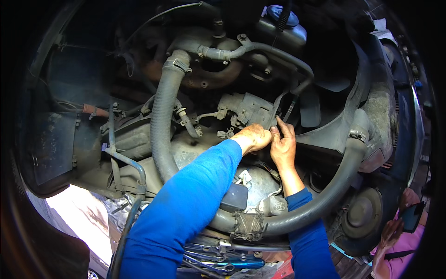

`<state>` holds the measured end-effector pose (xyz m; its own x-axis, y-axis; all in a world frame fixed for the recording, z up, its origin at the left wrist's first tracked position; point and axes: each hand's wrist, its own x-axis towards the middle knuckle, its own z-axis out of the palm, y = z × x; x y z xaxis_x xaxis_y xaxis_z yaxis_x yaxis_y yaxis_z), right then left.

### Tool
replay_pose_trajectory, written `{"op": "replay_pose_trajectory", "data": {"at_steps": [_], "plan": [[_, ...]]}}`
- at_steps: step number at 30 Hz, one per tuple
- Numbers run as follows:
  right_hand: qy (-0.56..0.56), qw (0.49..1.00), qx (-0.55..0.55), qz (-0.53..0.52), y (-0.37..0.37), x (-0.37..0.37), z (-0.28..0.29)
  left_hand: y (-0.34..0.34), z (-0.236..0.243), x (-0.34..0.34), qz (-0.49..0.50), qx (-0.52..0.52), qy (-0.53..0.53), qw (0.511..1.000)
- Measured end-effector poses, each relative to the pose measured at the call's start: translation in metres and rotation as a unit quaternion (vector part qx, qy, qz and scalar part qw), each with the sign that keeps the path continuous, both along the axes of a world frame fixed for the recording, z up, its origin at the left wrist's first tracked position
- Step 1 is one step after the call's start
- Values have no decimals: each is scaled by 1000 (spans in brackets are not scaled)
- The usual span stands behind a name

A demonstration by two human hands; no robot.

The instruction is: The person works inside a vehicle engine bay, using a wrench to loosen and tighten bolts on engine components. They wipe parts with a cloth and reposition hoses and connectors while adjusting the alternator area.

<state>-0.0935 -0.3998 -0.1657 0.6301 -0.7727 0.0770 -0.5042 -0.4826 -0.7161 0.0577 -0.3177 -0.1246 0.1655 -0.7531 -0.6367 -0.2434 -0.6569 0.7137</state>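
My left hand (pixel 254 138), in a blue sleeve, is closed against the lower edge of a grey metal housing (pixel 254 109) in an engine bay. Whatever it holds is hidden by the fingers. Close beside it, my right hand (pixel 284 145) points upward with thumb and fingers apart, fingertips at the lower end of a dark belt-like strip (pixel 278 106). No object shows in the right hand. A loose white connector (pixel 226 133) lies left of my left hand. My right forearm passes beneath a thick grey hose (pixel 302 218).
A ribbed upright hose (pixel 168 102) stands left of my arms, with a metal pipe (pixel 278 50) above. Several wrenches (pixel 218 255) lie along the near edge. At the lower right, a person in pink (pixel 399 251) holds a phone (pixel 412 217).
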Motion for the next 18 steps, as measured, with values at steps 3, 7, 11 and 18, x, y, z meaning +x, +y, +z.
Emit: {"op": "replay_pose_trajectory", "data": {"at_steps": [3, 7, 11, 18], "plan": [[10, 1000, 4, -6, 1, 1, 3, -8, -16, -4, -78, 12, -23, 997], [6, 998, 59, -19, 2, 2, 6, -12, -28, -16, -87, 58, -60, 993], [12, 998, 57, -15, 1, 1, 6, -11, -26, -17, -116, 26, -71, 990], [-1, 999, 36, -5, -1, 0, 2, -8, -16, -15, -39, 44, -35, 998]]}}
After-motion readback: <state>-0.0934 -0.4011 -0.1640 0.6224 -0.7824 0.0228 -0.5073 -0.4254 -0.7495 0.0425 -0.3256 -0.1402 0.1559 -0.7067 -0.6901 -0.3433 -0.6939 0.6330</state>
